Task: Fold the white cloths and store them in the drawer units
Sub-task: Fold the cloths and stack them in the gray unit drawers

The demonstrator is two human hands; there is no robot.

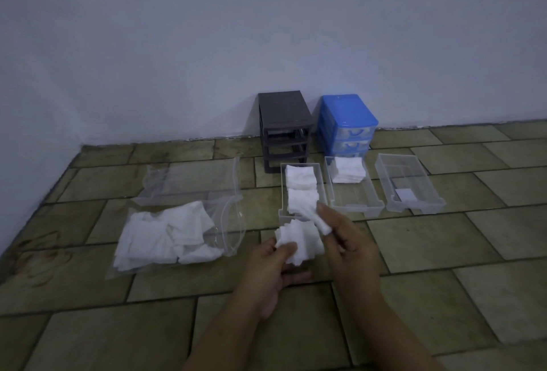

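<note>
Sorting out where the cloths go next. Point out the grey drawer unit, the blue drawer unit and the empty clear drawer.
grey drawer unit (281,107), head view, on its flat top.
blue drawer unit (347,110), head view, on its blue lid.
empty clear drawer (414,203), head view, on its front wall.

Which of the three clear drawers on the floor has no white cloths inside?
The rightmost drawer; the left drawer and middle drawer both hold white cloths.
</note>
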